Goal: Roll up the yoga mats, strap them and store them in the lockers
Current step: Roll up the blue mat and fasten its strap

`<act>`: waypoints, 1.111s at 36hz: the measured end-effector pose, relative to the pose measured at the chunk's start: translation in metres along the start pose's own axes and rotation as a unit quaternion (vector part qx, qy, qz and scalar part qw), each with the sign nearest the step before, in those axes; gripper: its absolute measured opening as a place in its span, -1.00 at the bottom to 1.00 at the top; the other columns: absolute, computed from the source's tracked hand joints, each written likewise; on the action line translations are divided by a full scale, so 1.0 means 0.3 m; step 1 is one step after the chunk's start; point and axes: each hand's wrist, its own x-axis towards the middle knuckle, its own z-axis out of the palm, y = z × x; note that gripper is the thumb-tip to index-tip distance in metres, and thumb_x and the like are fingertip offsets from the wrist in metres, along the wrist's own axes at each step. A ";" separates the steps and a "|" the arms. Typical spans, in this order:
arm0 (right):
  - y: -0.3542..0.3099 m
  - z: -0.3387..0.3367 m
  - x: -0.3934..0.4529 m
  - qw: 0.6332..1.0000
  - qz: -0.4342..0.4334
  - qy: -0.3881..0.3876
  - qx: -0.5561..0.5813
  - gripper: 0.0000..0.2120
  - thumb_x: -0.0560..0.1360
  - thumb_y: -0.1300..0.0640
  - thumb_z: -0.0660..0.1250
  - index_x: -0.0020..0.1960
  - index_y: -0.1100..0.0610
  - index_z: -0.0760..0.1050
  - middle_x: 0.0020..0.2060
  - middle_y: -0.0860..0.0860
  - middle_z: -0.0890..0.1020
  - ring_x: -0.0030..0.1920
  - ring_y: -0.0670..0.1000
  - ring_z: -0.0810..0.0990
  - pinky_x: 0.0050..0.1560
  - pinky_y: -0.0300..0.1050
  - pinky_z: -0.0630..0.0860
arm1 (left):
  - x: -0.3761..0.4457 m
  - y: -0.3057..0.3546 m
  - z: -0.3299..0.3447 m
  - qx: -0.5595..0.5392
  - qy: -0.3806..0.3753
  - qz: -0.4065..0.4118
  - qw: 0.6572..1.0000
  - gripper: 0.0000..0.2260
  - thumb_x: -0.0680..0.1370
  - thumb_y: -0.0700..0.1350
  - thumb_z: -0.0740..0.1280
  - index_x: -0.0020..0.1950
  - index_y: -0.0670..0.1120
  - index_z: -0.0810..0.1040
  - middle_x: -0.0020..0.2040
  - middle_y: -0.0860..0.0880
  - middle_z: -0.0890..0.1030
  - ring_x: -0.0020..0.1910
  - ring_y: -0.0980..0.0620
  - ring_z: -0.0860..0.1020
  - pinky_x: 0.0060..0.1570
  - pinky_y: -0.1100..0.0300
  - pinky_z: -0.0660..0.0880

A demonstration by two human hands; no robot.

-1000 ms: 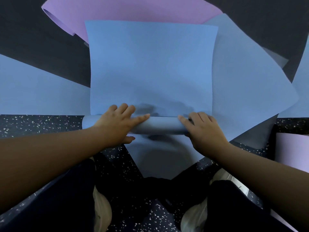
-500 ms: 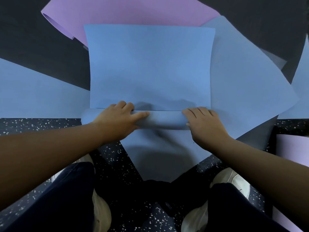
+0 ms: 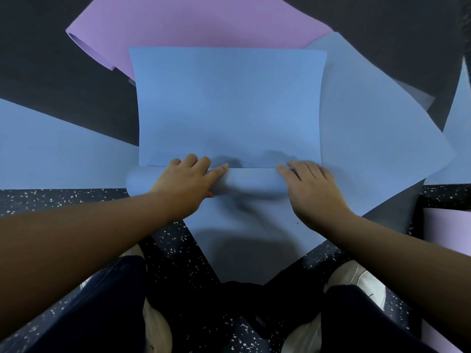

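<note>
Spreading across the centre of the frame, the blue yoga mat (image 3: 229, 105) lies flat over other overlapping mats: a purple mat (image 3: 193, 24) at upper centre and a paler blue mat (image 3: 377, 138) at right, all on speckled dark flooring (image 3: 58, 200). Its near end is wound into a roll (image 3: 252, 180) at mid-frame, likely kept tight and square by pressure at both ends. The left hand (image 3: 188, 186) presses flat-fingered on the roll's left part, and the right hand (image 3: 311, 189) rests likewise, fingers extended, on its right end.
</note>
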 end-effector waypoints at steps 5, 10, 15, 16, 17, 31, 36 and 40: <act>-0.039 -0.024 -0.024 0.999 -0.041 0.028 0.000 -0.49 0.35 0.22 0.19 0.30 0.16 0.47 0.27 0.21 0.49 0.20 0.23 0.46 0.13 0.11 0.37 | 0.004 -0.014 -0.010 -0.029 0.000 0.000 1.000 -0.46 0.33 -0.06 0.55 0.28 -0.09 0.54 -0.13 -0.13 0.54 -0.26 -0.19 0.50 -0.36 0.07 0.43; -0.066 0.001 -0.064 0.997 -0.066 0.041 0.001 -0.46 0.32 0.22 0.23 0.31 0.16 0.44 0.24 0.19 0.50 0.17 0.23 0.46 0.07 0.10 0.35 | 0.024 -0.022 -0.033 -0.068 -0.042 -0.029 0.996 -0.58 0.55 -0.05 0.31 0.39 0.05 0.33 0.08 -0.10 0.51 -0.02 -0.19 0.47 -0.12 -0.04 0.43; -0.069 0.004 -0.079 0.998 -0.049 -0.028 0.006 -0.36 0.30 0.17 0.19 0.40 0.18 0.36 0.35 0.17 0.42 0.36 0.21 0.36 0.29 0.21 0.32 | 0.063 -0.055 -0.040 -0.104 -0.104 -0.068 0.987 -0.55 0.66 -0.02 0.11 0.54 0.19 0.11 0.32 0.01 0.37 0.25 -0.07 0.33 0.15 0.07 0.32; -0.068 0.004 -0.078 0.998 -0.047 -0.042 0.003 -0.31 0.28 0.16 0.22 0.43 0.18 0.33 0.39 0.16 0.37 0.40 0.21 0.32 0.33 0.23 0.29 | 0.071 -0.065 -0.040 -0.117 -0.113 -0.068 0.984 -0.55 0.66 0.00 0.11 0.54 0.20 0.11 0.33 0.01 0.37 0.27 -0.06 0.32 0.18 0.07 0.32; -0.066 0.004 -0.077 0.997 -0.047 -0.056 0.002 -0.25 0.26 0.14 0.28 0.45 0.18 0.31 0.42 0.15 0.33 0.42 0.21 0.27 0.36 0.25 0.26 | 0.078 -0.074 -0.043 -0.130 -0.121 -0.070 0.982 -0.56 0.66 0.03 0.10 0.54 0.20 0.12 0.33 0.01 0.38 0.28 -0.06 0.32 0.21 0.06 0.33; -0.034 -0.012 -0.013 0.993 -0.041 -0.113 0.009 -0.02 0.16 -0.02 0.41 0.50 0.19 0.14 0.46 0.21 0.30 0.46 0.24 0.20 0.38 0.32 0.21 | 0.005 -0.028 -0.027 -0.102 0.003 -0.001 0.995 -0.43 0.43 -0.12 0.49 0.39 0.05 0.36 0.30 -0.16 0.52 0.24 -0.23 0.51 0.22 -0.17 0.42; -0.022 -0.036 0.042 0.991 -0.028 -0.133 0.007 -0.02 0.23 -0.05 0.36 0.56 0.18 0.06 0.50 0.18 0.24 0.49 0.23 0.20 0.43 0.25 0.11 | 0.019 -0.013 -0.029 -0.100 0.023 -0.021 0.995 -0.30 0.40 -0.16 0.52 0.46 0.02 0.30 0.36 -0.16 0.48 0.32 -0.24 0.47 0.26 -0.25 0.35; -0.004 -0.061 0.089 0.988 -0.024 -0.154 0.020 -0.06 0.44 -0.05 0.28 0.57 0.06 -0.29 0.57 0.03 -0.14 0.56 0.07 -0.21 0.51 0.09 -0.25 | 0.043 -0.008 -0.027 -0.053 -0.051 -0.055 0.996 -0.21 0.54 -0.04 0.38 0.57 0.05 -0.10 0.57 -0.10 0.14 0.54 -0.16 0.11 0.45 -0.21 0.05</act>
